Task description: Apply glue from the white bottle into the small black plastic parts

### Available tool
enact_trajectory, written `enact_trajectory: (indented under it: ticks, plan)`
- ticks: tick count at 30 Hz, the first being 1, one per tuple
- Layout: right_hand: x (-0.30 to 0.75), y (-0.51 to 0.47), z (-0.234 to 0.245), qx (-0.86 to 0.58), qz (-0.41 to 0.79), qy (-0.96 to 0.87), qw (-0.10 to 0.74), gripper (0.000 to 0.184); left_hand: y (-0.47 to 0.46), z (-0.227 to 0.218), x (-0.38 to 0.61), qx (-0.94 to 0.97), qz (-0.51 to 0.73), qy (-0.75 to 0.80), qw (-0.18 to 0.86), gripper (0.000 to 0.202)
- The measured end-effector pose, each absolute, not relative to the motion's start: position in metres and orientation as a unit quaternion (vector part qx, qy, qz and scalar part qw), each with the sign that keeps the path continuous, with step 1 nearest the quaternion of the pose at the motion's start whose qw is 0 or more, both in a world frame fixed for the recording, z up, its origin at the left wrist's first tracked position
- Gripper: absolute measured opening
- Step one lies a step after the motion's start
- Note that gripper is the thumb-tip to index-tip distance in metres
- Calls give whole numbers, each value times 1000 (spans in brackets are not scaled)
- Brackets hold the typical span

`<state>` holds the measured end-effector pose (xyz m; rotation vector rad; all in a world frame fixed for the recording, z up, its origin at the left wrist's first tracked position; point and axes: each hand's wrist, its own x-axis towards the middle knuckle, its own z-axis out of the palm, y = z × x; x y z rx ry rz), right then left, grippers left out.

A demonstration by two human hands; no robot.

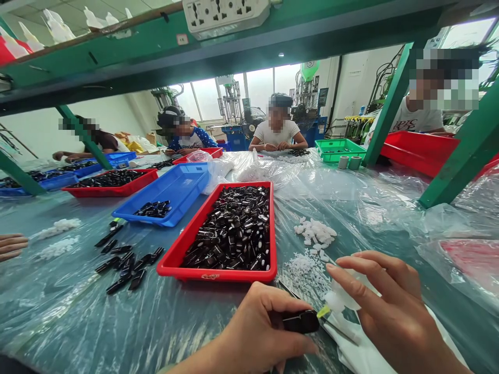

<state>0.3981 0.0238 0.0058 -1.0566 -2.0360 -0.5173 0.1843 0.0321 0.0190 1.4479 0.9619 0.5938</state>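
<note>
My left hand (268, 327) is closed around a small black plastic part (302, 322), pinched between thumb and fingers at the front of the table. In my right hand (393, 306) is a whitish translucent squeeze bottle (351, 291), partly hidden by the fingers. Its yellow-green tip (323, 311) points at the end of the black part, touching it or very close. Metal tweezers (341, 331) lie beneath the hands, beside a white cloth (356, 348). Just beyond are a pile of small white bits (307, 272) and a pile of larger white pieces (315, 232).
A red tray (218, 275) full of black parts stands ahead, with a blue tray (183, 192) left of it. Loose black parts (127, 265) lie on the plastic-covered table. A co-worker's hand (11, 246) shows at left. Green posts (460, 150) and a shelf beam (156, 57) frame the bench.
</note>
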Motion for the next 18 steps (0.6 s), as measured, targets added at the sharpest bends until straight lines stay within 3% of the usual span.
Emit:
enact_trajectory:
  ticks: [5, 13, 18]
  plan:
    - [397, 22, 6, -422, -216, -790, 390, 41, 33, 20, 185, 606, 247, 412, 634, 21]
    - [394, 17, 8, -438, -214, -783, 386, 36, 35, 13, 181, 519, 219, 429, 706, 41]
    - [393, 16, 8, -442, -204, -780, 393, 32, 36, 13, 181, 490, 222, 434, 723, 43]
